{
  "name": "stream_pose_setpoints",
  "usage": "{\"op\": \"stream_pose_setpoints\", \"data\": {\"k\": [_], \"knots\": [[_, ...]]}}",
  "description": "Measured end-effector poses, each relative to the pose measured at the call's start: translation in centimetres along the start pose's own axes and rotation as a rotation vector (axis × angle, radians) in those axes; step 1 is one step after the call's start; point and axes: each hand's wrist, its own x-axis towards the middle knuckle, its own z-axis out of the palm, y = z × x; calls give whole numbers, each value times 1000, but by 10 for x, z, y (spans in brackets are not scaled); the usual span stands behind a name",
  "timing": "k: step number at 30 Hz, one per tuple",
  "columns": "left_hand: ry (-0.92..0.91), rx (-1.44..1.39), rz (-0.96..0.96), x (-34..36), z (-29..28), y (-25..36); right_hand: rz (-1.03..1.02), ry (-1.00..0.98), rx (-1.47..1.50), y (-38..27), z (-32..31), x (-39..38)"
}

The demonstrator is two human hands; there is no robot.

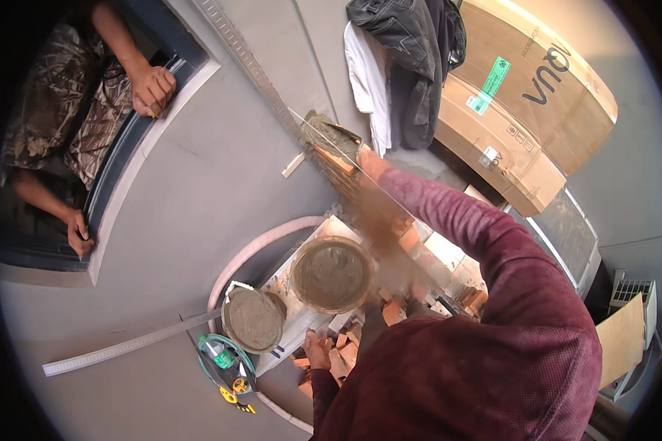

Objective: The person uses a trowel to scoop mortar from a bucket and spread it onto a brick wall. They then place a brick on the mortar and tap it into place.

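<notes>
My right hand (373,165), its maroon sleeve stretched far forward, is closed at the edge of a mortar-covered patch on the brick wall (338,170). It seems to grip a trowel (357,146), mostly hidden by fingers and wet mortar (329,134). A thin white string runs past this hand. Lower down, my left hand (318,348) is beside a pile of broken bricks (343,360), its fingers apart and nothing visible in them. Between the hands stand a large round tub of mortar (332,273) and a smaller bucket of mortar (254,319), both on a pale board.
Another person's hands (153,91) rest on a window frame at left. A pale hose (237,266) curves behind the buckets. A metal straightedge (129,344) and a bottle (219,355) lie nearby. Hung clothes (419,70) and a big cardboard box (518,103) stand at far right.
</notes>
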Motion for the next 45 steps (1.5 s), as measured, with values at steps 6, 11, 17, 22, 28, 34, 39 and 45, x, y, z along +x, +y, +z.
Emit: {"op": "stream_pose_setpoints", "data": {"k": [6,11,17,22,28,34,39,45], "knots": [[-13,91,2,-10,13,27,36,88,184,-8,-34,-18],[-50,226,-20,6,13,40,35,6,148,13,-11,11],[-17,192,-23,-4,-8,27,-68,-43,136,34,-18,-77],[17,165,-115,-10,2,6,66,-220,499,56,-66,-95],[-5,217,-79,4,20,6,291,-499,821,18,-77,-11],[-32,183,-42,10,21,13,511,-550,1127,8,-72,2],[-2,123,-54,10,21,10,575,-660,1241,26,-87,-34],[-27,124,-73,27,18,3,316,-532,714,49,-91,-112]]}}
